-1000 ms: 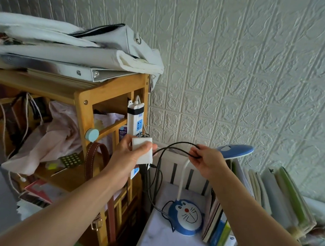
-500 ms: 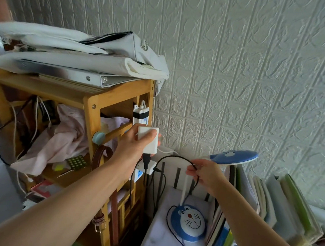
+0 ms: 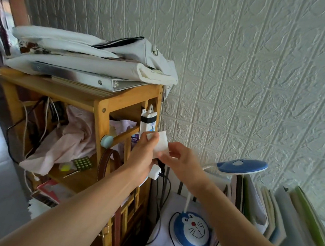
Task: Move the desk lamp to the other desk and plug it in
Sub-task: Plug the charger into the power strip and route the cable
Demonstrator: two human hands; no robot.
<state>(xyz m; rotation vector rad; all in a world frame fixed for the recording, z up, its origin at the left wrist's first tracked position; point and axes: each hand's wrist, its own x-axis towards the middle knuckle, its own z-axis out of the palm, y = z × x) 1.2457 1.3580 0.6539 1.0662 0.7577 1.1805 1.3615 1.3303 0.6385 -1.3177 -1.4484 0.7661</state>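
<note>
The blue desk lamp stands on a white desk (image 3: 160,245): its round cartoon-face base (image 3: 193,231) is low in the middle, its blue oval head (image 3: 241,165) is up on a white bendy neck. Its black cord (image 3: 170,240) loops off the base. My left hand (image 3: 143,156) grips a white power adapter (image 3: 161,145) in front of the white power strip (image 3: 148,121) strapped to the wooden shelf. My right hand (image 3: 182,161) pinches the adapter's lower right edge. A second white plug (image 3: 155,172) sits just below, partly hidden by my hands.
The wooden shelf unit (image 3: 101,107) on the left carries a binder (image 3: 95,80) and white bags (image 3: 96,60) on top, pink cloth (image 3: 68,143) and loose cables inside. Upright books and folders (image 3: 277,223) line the right side. A textured white wall (image 3: 247,80) is behind.
My right hand let go of the black cord and came up to the adapter. My left hand with the adapter stayed by the power strip. The view shifted slightly.
</note>
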